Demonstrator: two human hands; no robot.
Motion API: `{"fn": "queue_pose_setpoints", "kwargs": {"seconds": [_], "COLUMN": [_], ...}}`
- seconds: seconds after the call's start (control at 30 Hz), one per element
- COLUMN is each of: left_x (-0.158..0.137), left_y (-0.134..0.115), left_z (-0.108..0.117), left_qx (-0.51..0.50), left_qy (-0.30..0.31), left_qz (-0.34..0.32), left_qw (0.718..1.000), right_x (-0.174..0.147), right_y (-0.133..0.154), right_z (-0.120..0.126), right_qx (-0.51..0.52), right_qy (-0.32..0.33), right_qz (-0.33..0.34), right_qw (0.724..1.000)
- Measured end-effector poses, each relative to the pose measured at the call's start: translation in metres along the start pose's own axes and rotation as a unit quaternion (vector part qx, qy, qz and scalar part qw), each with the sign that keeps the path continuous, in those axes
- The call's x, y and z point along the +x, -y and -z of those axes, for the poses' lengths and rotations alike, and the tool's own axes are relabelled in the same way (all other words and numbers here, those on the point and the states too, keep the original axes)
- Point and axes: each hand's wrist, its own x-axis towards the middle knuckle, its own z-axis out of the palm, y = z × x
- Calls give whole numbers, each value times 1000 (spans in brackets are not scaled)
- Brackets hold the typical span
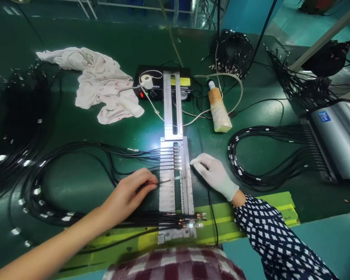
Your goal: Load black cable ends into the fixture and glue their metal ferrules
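Observation:
My bare left hand (135, 189) pinches a black cable just behind its stripped end. That cable's metal terminal (177, 178) lies over the slot of a long metal jig (167, 194). Above it, several black cables (146, 155) rest side by side across the jig, their terminals in a row along the slot. At the jig's right edge is my right hand (214, 174) in a white glove, thumb and forefinger closed together; anything between them is hidden. A bundle of cables with terminals (191, 221) crosses the jig's near end.
Behind the jig stands a black control box (154, 93) with a lit red switch. A white cloth (96, 83) lies left of it, a taped bottle (219, 111) right. Looped cables (236, 155) run into a grey machine (338, 136); more cables (23, 112) heap at left.

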Motion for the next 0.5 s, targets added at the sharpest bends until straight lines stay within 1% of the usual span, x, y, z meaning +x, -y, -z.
{"fn": "queue_pose_setpoints", "kwargs": {"seconds": [0.03, 0.07, 0.2, 0.33, 0.5], "left_x": [5, 9, 16, 15, 21], "left_y": [3, 7, 23, 30, 30], "left_z": [-4, -8, -13, -10, -7], "left_qx": [20, 40, 104, 148, 133], "left_qy": [-15, -16, 8, 22, 47], "left_qz": [-15, -30, -77, -95, -90], "left_qw": [1000, 999, 992, 984, 986], "right_x": [0, 0, 0, 1, 2], "right_y": [0, 0, 0, 1, 2], "right_z": [0, 0, 0, 1, 1], "right_qx": [0, 0, -4, -4, -1], "right_qy": [1, 1, 2, 6, 8], "right_qz": [-1, -2, -5, -12, -17], "right_qw": [1000, 1000, 1000, 1000, 1000]}}
